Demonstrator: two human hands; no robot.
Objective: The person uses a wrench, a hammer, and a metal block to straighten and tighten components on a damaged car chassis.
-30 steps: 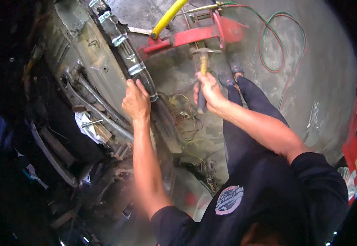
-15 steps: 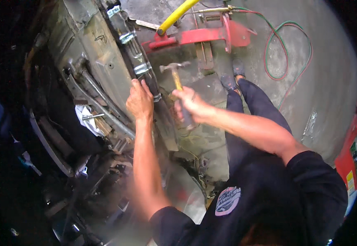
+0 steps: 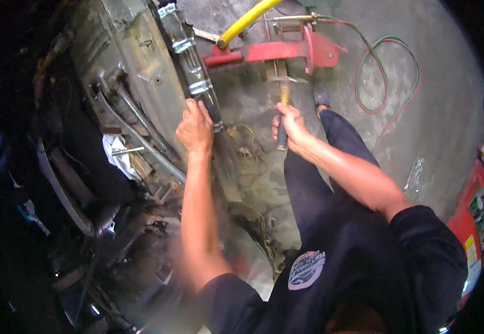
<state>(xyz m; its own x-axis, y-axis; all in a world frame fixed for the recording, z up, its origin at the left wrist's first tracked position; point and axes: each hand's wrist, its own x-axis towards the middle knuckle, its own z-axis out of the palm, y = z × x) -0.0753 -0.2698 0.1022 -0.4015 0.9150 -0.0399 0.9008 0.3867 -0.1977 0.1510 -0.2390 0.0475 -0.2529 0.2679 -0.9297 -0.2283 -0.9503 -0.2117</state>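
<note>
My left hand (image 3: 196,125) grips the edge of a long dark metal strip (image 3: 191,64), which has several shiny raised bands along it and lies beside a worn, grey-beige metal body panel (image 3: 139,47). To the right of it, my right hand (image 3: 291,123) is closed round a hammer (image 3: 284,93) with a yellow and dark handle; the head is up and blurred, in front of the red steel frame (image 3: 270,51), apart from the strip. The underside of the strip where my left fingers wrap is hidden.
A yellow bar (image 3: 246,21) rises from the red frame. Green and red hoses (image 3: 385,75) loop on the concrete floor (image 3: 436,111). Grey tubes (image 3: 121,119), a white cloth (image 3: 118,157) and dark vehicle parts lie left. A red object (image 3: 467,217) stands at right.
The hammer swung left toward the strip half a second ago and is now back to the right, more upright. My left hand keeps its hold; one foot has shifted out of sight behind my arm.
</note>
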